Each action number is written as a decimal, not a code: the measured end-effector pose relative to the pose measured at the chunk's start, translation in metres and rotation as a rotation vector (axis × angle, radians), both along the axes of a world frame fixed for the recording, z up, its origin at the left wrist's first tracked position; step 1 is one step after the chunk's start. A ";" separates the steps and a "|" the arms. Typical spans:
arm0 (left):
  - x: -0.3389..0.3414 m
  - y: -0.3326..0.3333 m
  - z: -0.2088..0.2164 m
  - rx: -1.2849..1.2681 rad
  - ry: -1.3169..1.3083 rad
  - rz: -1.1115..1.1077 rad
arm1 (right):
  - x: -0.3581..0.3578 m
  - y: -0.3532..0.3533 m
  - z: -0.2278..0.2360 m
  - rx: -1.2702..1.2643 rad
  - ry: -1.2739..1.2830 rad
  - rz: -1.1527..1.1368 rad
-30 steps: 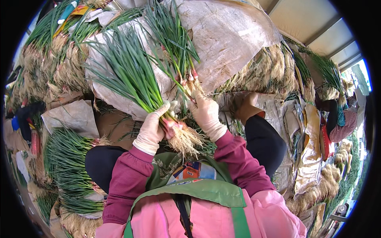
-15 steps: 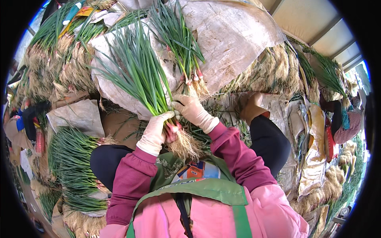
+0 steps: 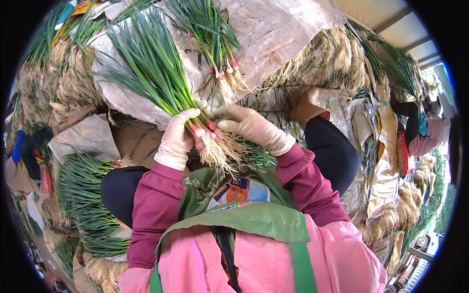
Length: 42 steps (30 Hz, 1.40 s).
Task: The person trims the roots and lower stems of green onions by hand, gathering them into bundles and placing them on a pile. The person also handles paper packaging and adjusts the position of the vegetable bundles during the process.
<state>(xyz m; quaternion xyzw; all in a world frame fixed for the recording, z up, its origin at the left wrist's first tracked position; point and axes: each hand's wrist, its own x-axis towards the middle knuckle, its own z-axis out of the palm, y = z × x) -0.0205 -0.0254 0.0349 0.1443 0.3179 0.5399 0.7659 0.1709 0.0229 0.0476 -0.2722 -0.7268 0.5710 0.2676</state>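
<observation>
My gloved left hand [image 3: 177, 140] is wrapped round a bunch of spring onions [image 3: 163, 80] just above the bulbs. The long green leaves point away to the upper left, and the pink bulbs [image 3: 204, 134] and pale stringy roots [image 3: 217, 152] hang towards my apron. At the bunch's right side is my gloved right hand [image 3: 254, 128], fingers a little bent and apart, their tips close by the bulbs; it is slightly blurred and seems to hold nothing. A smaller bunch of spring onions [image 3: 215, 46] lies beyond on a pale sheet [image 3: 273, 39].
Spring onions are piled at my left [image 3: 88, 195], by my bent knee. Stacked roots [image 3: 337, 63] line the far right, and more heaps [image 3: 73, 83] stand at the far left. My right boot [image 3: 307, 103] rests on sacking. Another person [image 3: 426, 136] sits at the far right.
My right hand has shifted to the right, and its fingers have come away from the stems. The left hand, still gripping the bunch, sits slightly higher and farther left in view.
</observation>
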 end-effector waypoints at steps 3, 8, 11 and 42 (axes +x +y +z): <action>0.001 0.000 -0.004 -0.090 -0.009 0.109 | -0.008 -0.002 -0.009 -0.052 -0.069 0.067; -0.006 0.003 -0.007 -0.044 0.032 0.084 | 0.043 0.006 0.023 -0.636 0.537 0.194; -0.004 0.008 -0.013 -0.049 0.031 0.094 | 0.074 0.017 0.029 -0.573 0.794 0.199; 0.012 0.007 0.015 -0.106 0.055 0.143 | -0.007 0.000 -0.002 0.270 -0.156 -0.087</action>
